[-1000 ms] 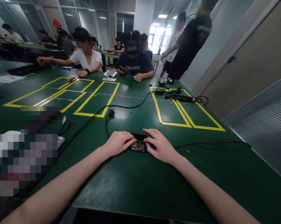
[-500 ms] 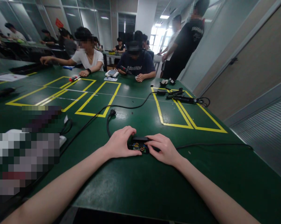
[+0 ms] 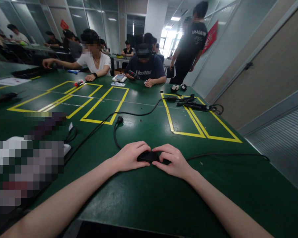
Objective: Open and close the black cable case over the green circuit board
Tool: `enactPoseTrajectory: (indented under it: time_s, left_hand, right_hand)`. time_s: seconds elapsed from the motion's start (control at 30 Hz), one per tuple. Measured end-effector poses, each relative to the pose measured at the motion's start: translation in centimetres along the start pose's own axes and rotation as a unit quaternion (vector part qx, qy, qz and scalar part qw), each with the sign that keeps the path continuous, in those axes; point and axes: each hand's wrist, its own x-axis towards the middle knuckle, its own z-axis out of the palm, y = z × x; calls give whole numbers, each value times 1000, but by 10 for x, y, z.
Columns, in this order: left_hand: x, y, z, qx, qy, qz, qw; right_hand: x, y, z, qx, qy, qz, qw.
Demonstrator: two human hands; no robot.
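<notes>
A black power adapter (image 3: 148, 156) lies on the green table in front of me, its dark cover facing up and no circuit board showing. My left hand (image 3: 132, 156) grips its left end, thumb along the near side and fingers over the far side. From the right, my right hand (image 3: 174, 160) pinches the other end between thumb and fingers. A black cord (image 3: 208, 154) runs off to the right from behind my right hand. Beyond my left hand, another cord ends in a black plug (image 3: 119, 120).
Yellow tape outlines (image 3: 188, 134) mark the green table (image 3: 149, 198). Black cables and a dark tool (image 3: 193, 104) lie at the far right. A long cord (image 3: 129, 114) crosses the middle. Two people sit opposite; one holds a dark tool (image 3: 133, 74). Blurred-out items (image 3: 35, 165) stand on my left.
The adapter's cover has come down over the circuit board, which showed before. Both hands have closed in around the case. In the background, a standing person has shifted left.
</notes>
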Motion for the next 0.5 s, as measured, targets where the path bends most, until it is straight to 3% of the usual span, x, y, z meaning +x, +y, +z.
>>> enactPoseTrajectory:
  time_s: [0.23,0.5]
  left_hand:
    - [-1,-1,0,4,4,8,1000]
    - [0,-2,2,4,7,12,1000]
  right_hand:
    - [3,-2,-1,-5,-14,22,1000]
    - [0,1,3,-3,38,6,999]
